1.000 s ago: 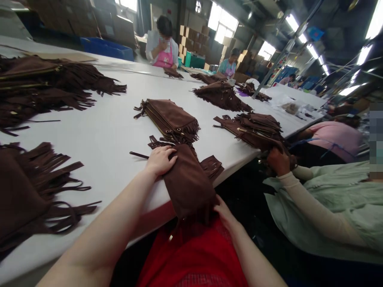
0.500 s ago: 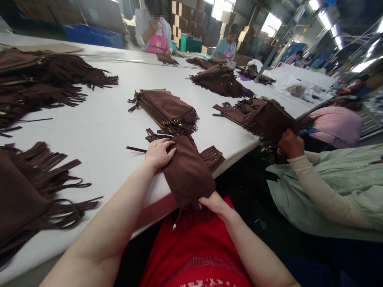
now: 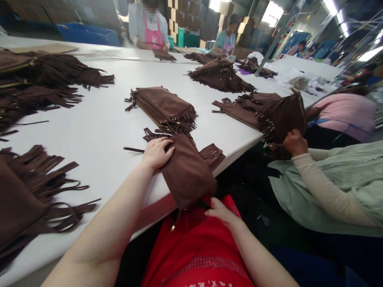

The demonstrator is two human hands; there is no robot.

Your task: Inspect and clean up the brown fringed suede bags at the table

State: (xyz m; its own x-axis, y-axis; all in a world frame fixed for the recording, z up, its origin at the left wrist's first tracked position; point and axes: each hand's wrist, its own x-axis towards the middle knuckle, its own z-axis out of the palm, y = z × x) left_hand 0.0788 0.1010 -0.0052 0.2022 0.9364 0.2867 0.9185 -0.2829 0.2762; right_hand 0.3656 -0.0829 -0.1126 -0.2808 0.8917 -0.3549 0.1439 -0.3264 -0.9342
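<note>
A brown fringed bag lies across the table's near edge, its lower end hanging over my red apron. My left hand rests flat on the bag's upper left side, thumb apart from the fingers. Just below the bag's lower right corner, my right hand is closed, fingers together. A small dark piece shows at its fingertips; I cannot make out what it is. A narrow strap with a metal tip dangles from the bag's lower end. Fringe strips stick out on the bag's right side.
Beyond my bag lies a stack of brown zipped bags. More fringed bags cover the table's left side. At right, a co-worker's hand holds another fringed bag. A blue bin and other people are at the back.
My right hand has drawn away from the bag's lower end, slightly right and down. My left hand stays on the bag. The co-worker at right has lifted their bag's edge.
</note>
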